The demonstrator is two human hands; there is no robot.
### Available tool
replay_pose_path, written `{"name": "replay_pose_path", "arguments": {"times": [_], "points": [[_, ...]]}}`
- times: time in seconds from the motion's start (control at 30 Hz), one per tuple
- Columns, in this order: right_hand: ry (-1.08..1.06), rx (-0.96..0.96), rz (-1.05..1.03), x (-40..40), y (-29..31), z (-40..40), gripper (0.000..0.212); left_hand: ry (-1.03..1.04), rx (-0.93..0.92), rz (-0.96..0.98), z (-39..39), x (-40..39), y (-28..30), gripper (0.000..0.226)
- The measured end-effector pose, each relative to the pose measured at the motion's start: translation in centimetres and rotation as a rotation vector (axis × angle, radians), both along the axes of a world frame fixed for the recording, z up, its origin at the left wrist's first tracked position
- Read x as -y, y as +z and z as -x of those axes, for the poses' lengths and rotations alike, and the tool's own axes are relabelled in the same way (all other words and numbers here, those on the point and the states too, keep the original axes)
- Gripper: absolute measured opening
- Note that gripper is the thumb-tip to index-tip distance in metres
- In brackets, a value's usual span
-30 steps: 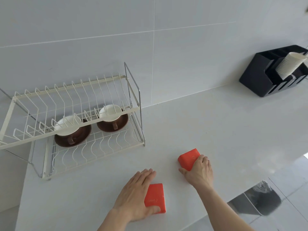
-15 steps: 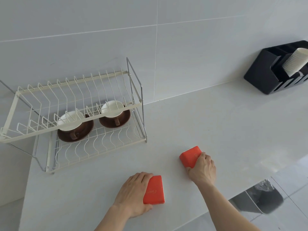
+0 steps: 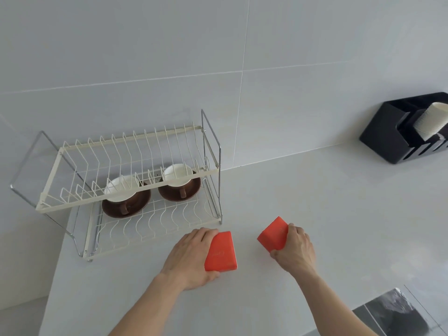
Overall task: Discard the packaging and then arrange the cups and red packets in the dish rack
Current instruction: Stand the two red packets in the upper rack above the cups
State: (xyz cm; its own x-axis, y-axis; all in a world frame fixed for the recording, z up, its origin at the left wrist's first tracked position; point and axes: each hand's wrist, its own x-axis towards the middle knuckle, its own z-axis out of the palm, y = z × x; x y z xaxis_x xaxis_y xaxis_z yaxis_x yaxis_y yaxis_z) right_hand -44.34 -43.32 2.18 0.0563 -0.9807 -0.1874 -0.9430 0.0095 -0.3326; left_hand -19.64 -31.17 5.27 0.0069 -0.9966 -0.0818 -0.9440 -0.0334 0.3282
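Note:
My left hand (image 3: pixel 191 257) grips a red packet (image 3: pixel 221 252) by its left side, just in front of the dish rack (image 3: pixel 131 187). My right hand (image 3: pixel 294 249) holds a second red packet (image 3: pixel 272 234), tilted, a little to the right. The white two-tier wire rack stands on the counter at the left against the wall. On its lower tier sit two white cups (image 3: pixel 121 189) (image 3: pixel 176 175), each on a brown saucer (image 3: pixel 126 207). The upper tier holds nothing.
A black organiser (image 3: pixel 388 139) with a stack of white paper cups (image 3: pixel 429 123) stands at the back right against the tiled wall. The white counter (image 3: pixel 315 202) ends at a front edge lower right, where a bin with a dark liner (image 3: pixel 397 316) shows below.
Both hands have carried their red packets toward the rack; the packets now sit higher and closer to its front edge. The view has shifted too.

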Motion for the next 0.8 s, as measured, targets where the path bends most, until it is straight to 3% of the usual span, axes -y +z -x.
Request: {"name": "replay_pose_path", "arguments": {"times": [0.4,0.8], "points": [[0.131,0.143,0.155,4.7,10.8,-3.8,0.102,0.004,0.022,0.160,-2.9,4.1,11.9,0.099],[0.287,0.206,0.392,8.8,24.6,-10.2,0.090,0.158,0.042,0.394,-10.2,5.6,25.7,0.097]]}}
